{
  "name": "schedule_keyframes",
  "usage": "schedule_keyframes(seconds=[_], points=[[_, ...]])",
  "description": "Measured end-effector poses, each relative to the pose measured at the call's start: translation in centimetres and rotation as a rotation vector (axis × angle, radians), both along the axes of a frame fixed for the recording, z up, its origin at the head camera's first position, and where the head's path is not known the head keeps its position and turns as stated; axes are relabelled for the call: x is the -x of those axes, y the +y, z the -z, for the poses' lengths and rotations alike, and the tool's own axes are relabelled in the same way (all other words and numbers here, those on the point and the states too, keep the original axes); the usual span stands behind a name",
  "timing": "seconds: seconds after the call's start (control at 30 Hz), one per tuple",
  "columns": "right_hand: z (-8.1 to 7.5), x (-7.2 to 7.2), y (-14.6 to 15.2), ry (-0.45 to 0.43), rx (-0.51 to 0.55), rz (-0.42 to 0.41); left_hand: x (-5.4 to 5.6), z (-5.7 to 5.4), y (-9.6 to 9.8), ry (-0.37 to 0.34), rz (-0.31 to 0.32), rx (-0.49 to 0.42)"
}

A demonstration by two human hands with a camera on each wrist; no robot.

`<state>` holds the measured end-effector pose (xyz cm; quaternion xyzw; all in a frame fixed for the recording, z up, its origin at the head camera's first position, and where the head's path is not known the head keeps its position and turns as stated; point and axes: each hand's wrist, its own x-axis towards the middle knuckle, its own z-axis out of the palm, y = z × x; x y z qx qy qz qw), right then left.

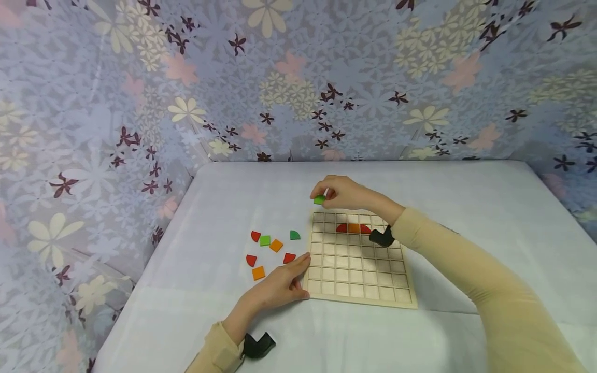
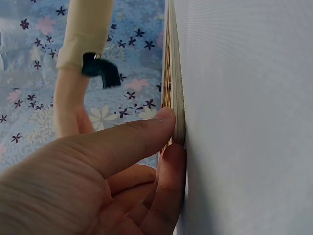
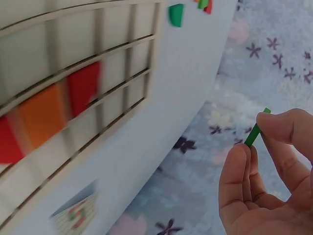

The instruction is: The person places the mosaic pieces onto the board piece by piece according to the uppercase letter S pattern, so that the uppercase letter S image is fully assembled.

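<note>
My right hand (image 1: 347, 192) pinches a thin light green tile (image 1: 319, 199) between thumb and fingertips, above the table just past the board's far left corner. In the right wrist view the tile (image 3: 257, 128) appears edge-on. Below lies a square wooden grid board (image 1: 355, 275); in one of its far rows an orange square (image 1: 354, 228) sits between two red quarter-round tiles (image 1: 342, 228). My left hand (image 1: 279, 284) touches the board's left edge, fingers extended and thumb near the close corner. The left wrist view shows thumb and finger against the rim (image 2: 179, 98).
Left of the board lie loose tiles: a dark green quarter-round (image 1: 295, 235), a light green square (image 1: 265, 240), orange squares (image 1: 276, 245) and red quarter-rounds (image 1: 251, 260). A small patterned card (image 3: 76, 215) lies beyond the board, mostly behind my right arm in the head view. Flowered cloth (image 1: 298, 103) surrounds the table.
</note>
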<state>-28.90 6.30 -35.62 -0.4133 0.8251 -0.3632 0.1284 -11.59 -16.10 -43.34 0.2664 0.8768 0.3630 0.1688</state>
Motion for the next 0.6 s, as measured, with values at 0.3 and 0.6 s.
schedule_keyframes(seconds=[0.3, 0.6], points=[[1.1, -1.7, 3.4, -0.036, -0.017, 0.020, -0.2, 0.3, 0.0, 0.005, -0.016, -0.005], [3.7, -3.3, 4.9, -0.057, -0.069, -0.011, -0.2, 0.2, 0.2, 0.006, -0.007, -0.008]])
